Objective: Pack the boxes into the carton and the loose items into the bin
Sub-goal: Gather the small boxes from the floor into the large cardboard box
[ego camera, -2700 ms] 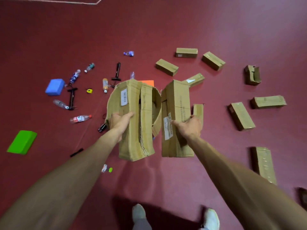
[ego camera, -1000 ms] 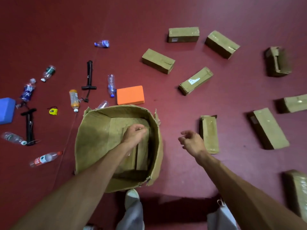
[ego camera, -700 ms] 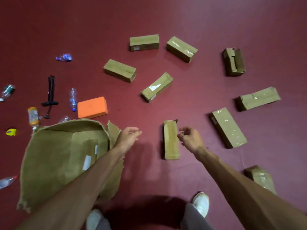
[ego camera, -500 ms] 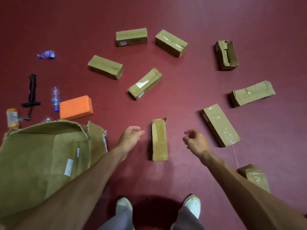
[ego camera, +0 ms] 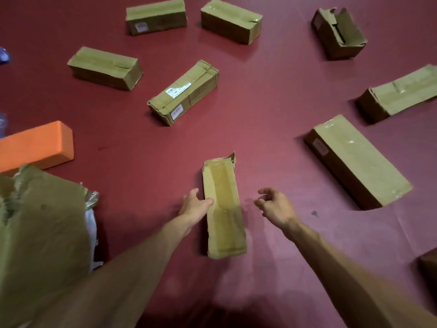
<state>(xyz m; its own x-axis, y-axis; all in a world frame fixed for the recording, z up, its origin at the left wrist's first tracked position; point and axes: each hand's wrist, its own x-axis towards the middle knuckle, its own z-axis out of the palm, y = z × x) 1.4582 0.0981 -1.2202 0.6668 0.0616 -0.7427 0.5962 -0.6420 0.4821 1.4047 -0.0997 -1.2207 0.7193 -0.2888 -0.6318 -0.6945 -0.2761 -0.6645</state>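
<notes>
Box [ego camera: 223,209] lengthwise, pointing away; left hand [ego camera: 196,205] straight-fingered, touching it; right hand [ego camera: 275,205] half-curled, empty

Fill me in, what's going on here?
A person reaches with both hands for a narrow taped cardboard box on the red floor. The left hand is at its left edge, fingers straight; the right hand hovers beside it, loosely curled, holding nothing. The large torn brown carton sits left; other cardboard boxes lie scattered, unpacked.
</notes>
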